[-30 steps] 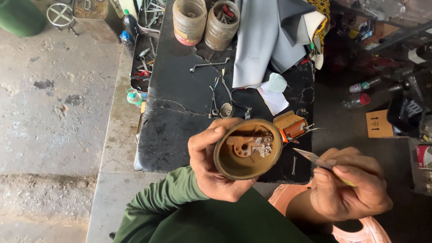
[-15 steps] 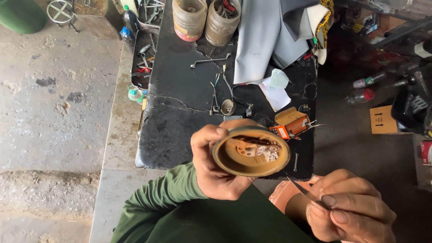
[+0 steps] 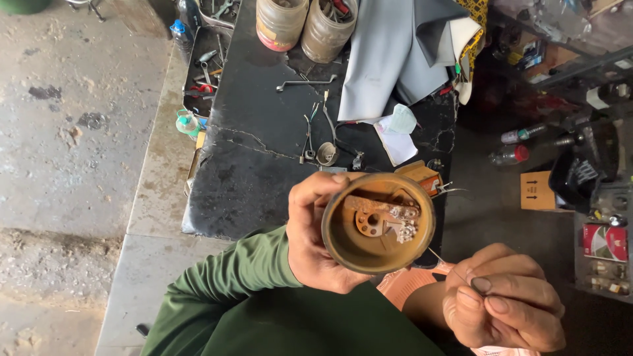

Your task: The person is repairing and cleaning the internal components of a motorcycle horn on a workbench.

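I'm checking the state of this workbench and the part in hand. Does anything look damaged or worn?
Yes. The black bench top has a crack running across it, and the round metal housing in the left hand is rust-brown all over.

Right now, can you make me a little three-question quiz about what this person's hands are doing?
1. True or false: the left hand holds the round rusty cup-shaped part with its open side facing up.
2. What lies on the black workbench? A) a wrench B) a hammer C) a saw
3. Fill in: the right hand pinches a thin ____ tool in its fingers.

Key: 1 true; 2 A; 3 metal.
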